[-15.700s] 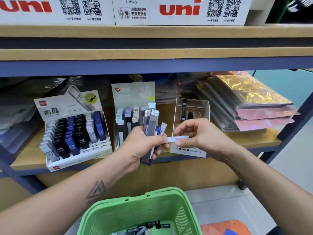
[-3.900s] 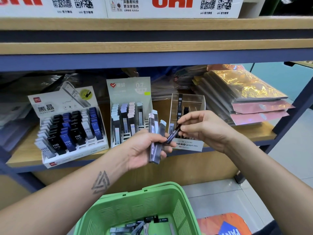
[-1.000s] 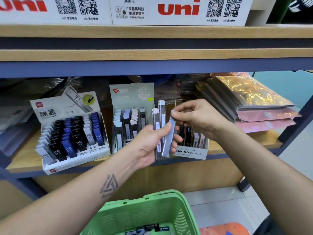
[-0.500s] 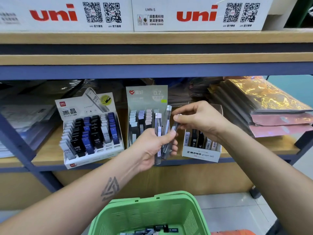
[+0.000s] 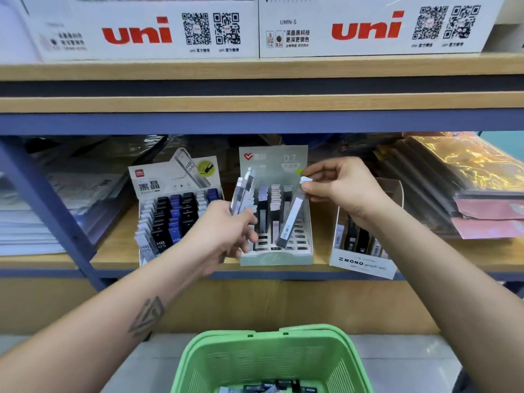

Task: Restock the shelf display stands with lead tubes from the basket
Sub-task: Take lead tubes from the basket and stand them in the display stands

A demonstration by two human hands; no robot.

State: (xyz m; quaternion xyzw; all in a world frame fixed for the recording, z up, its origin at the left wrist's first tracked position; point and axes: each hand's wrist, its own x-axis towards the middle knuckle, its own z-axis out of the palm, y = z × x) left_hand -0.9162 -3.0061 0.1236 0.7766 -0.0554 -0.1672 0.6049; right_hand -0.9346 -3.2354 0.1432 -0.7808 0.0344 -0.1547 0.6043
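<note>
Right hand (image 5: 344, 191) above the pale green cardboard display stand marked 0.7 (image 5: 276, 256), thumb and forefinger pinched on the white cap of a slim grey lead tube (image 5: 290, 218). Tube tilted, cap up and to the right, lower end down among the front slots of that stand; touching a slot or just over it, cannot tell.

Left hand (image 5: 224, 231) at the left front of the same stand, fingers curled round two clear lead tubes (image 5: 241, 194) that stick up past the stand's left edge, tops leaning right.

Inside the stand, rows of upright tubes in the rear slots, several front slots bare.

Left of the stand, touching or nearly so, a white cardboard display stand with black, blue and grey HB 0.5 tubes (image 5: 158, 219). Right of it, set apart, a clear-and-white MONO graph MG display box (image 5: 364, 265) with a few tubes standing in it. All three on the wooden shelf board (image 5: 320, 222).

Below the stand, nearest the camera, a green plastic perforated basket (image 5: 272, 358) with more tubes lying in its bottom.

Above the stand, on the upper shelf, white uni cartons (image 5: 368, 29). Far right of it, a stack of glossy gold and pink packets (image 5: 467, 177).
</note>
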